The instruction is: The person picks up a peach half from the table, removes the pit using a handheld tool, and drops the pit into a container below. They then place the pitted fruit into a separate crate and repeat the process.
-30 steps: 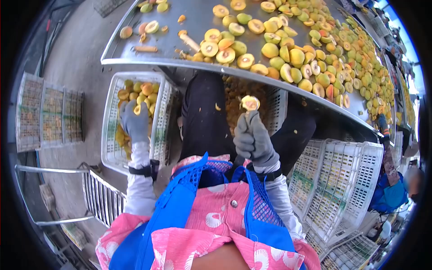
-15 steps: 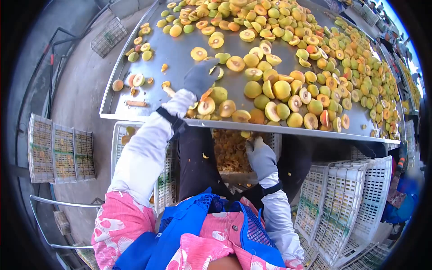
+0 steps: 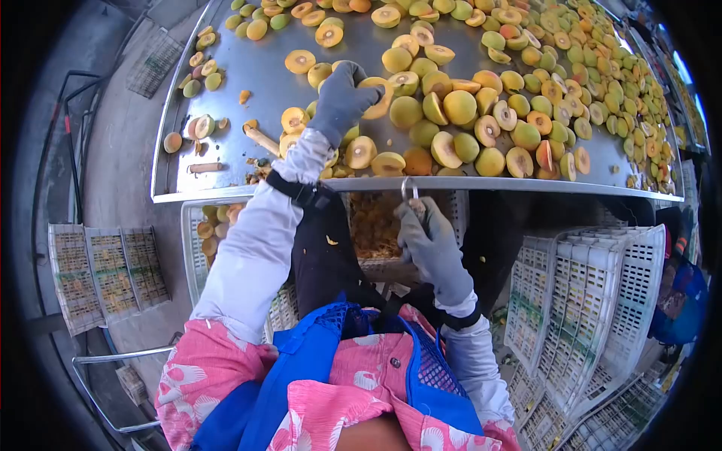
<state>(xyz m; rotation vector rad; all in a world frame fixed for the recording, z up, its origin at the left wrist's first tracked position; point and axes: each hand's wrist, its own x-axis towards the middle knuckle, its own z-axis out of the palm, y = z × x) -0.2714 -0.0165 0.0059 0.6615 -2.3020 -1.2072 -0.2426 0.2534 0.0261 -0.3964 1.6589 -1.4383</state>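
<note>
My left hand (image 3: 342,105), in a grey glove, reaches over the metal table. Its fingers are closed on a peach half (image 3: 377,99) with the cut face showing. Whole and halved peaches lie close around it. My right hand (image 3: 435,244), also gloved in grey, is just below the table's front edge. Held upright in its fist is a small tool with a metal loop (image 3: 408,188); the handle is mostly hidden by the fingers. Under the table edge, between my legs, a container (image 3: 391,264) holds brownish fruit scraps.
Many peaches cover the metal table (image 3: 248,56), densest at the right. A wooden stick (image 3: 263,140) and a short brown piece (image 3: 205,167) lie at the left. A white crate (image 3: 193,259) with peach pieces stands below. More crates (image 3: 579,301) are stacked right; another stack (image 3: 105,274) stands left.
My left hand has moved right and closed on a peach half. My right hand has turned upward, bringing the metal loop into sight. The camera view has shifted slightly.
</note>
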